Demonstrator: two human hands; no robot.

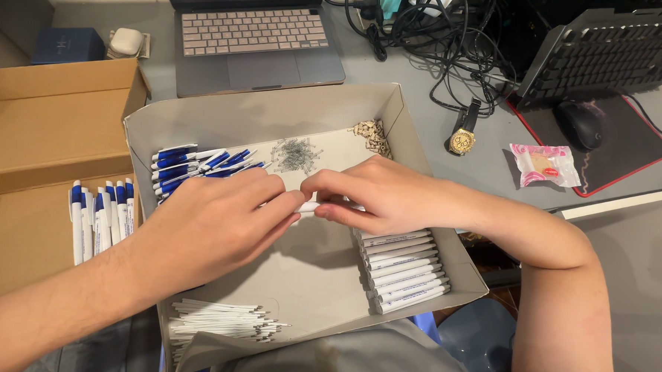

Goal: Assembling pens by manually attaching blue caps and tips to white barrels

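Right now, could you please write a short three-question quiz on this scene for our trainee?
1. True or false: both hands hold one white pen part.
2. Where do the finished blue-and-white pens lie? A) brown box B) laptop
3. What small metal parts lie heaped at the tray's back?

Key
1. True: left hand and right hand pinch the white pen part.
2. A: finished pens in the brown box.
3. Springs in the tray.

left hand [214, 222] fingers pinched | right hand [379, 192] fingers pinched | fingertips meeting
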